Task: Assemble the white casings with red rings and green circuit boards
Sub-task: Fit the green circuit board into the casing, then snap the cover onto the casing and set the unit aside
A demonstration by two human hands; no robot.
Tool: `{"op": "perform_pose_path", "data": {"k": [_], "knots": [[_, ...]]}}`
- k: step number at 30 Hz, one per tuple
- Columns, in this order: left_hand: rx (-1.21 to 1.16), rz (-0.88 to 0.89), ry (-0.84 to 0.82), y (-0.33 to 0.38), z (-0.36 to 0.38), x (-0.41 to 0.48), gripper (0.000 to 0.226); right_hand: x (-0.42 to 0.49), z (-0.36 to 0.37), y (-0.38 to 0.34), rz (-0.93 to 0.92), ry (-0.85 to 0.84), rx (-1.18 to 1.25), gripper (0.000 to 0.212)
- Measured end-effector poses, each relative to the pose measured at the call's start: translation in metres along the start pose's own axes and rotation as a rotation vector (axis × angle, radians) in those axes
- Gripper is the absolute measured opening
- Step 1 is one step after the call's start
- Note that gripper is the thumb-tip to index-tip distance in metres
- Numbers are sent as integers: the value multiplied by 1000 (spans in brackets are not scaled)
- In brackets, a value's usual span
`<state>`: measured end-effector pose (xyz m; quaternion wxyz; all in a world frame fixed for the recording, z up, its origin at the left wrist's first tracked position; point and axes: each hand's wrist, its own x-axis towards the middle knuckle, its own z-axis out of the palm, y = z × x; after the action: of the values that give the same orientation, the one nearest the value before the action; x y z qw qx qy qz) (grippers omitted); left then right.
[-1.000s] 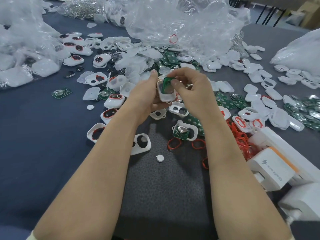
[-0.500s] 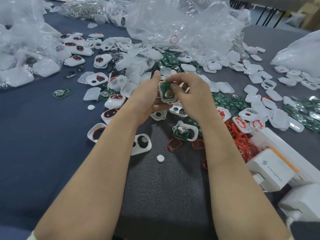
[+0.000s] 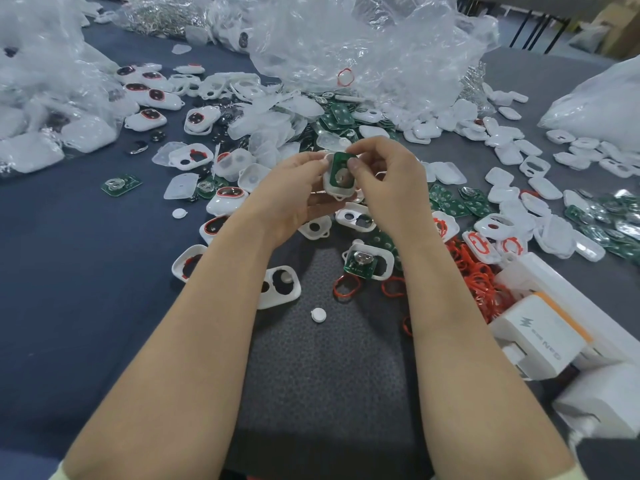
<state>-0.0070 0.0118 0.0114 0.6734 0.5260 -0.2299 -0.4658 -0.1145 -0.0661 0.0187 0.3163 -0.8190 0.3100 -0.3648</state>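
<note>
The single camera sits on my head, looking forward and down along both forearms. My left hand (image 3: 287, 192) and right hand (image 3: 388, 181) meet close in, just above centre, and the wide lens takes in the surface (image 3: 86, 271) out to its far edge.

Circuit board (image 3: 338, 170) in white casing (image 3: 337, 195)

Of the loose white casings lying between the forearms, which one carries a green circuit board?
The casing just above the loose red ring on the grey mat: a green board with a silver clip lies across it. The others there carry no board.
</note>
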Motion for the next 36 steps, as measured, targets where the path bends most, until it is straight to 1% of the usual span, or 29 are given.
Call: {"op": "perform_pose_path", "data": {"k": [2, 11, 18, 21, 26, 30, 33, 35, 36], "knots": [[6, 7, -11, 0, 0, -1, 13, 0, 0, 0, 5, 7, 0, 13], [21, 29, -22, -1, 1, -3, 19, 1, 1, 1, -21, -5, -18, 13], [35, 28, -6, 0, 0, -4, 14, 1, 4, 4, -23, -3, -3, 12], [70, 35, -15, -1, 0, -4, 19, 1, 4, 5, -12, 6, 14, 12], [50, 28, -29, 0, 1, -5, 26, 3, 5, 7, 95, -10, 126, 12], [14, 14, -39, 2, 0, -6, 19, 5, 4, 9, 218, -59, 250, 9], [-12, 24, -47, 1, 0, -6, 12, 5, 3, 10, 267, -68, 327, 6], [1, 40, -53, 0, -1, -6, 14, 5, 3, 10, 273, -66, 334, 2], [13, 42, -51, -1, -1, -5, 17, 5, 4, 10, 275, -63, 335, 5]]}}
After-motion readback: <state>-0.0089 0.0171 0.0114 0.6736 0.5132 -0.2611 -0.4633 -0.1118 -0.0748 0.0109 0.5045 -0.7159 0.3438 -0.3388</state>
